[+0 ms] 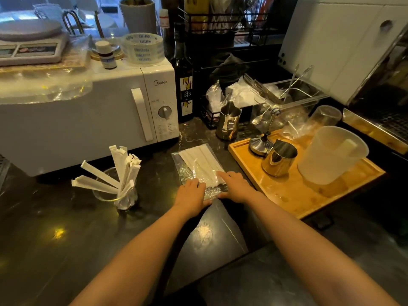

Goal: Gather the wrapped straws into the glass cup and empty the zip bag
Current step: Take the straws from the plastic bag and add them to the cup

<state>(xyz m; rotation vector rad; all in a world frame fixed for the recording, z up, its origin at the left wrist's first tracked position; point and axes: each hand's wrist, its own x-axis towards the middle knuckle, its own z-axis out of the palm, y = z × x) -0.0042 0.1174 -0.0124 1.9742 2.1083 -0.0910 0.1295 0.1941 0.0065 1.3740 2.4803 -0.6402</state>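
A clear zip bag (184,166) lies flat on the dark counter, with several white wrapped straws (199,161) inside it. Both hands rest on the bag's near end: my left hand (191,192) grips its near left corner, and my right hand (234,184) presses on the near right side, fingers over the straw ends. To the left stands a glass cup (114,193) holding several wrapped straws (123,171) that fan out upward and to the left.
A white microwave (88,111) stands behind the cup. Right of the bag sits a wooden tray (293,193) with steel pitchers (279,157) and a plastic jug (331,153). Another steel pitcher (228,121) and a dark bottle (184,85) stand behind the bag.
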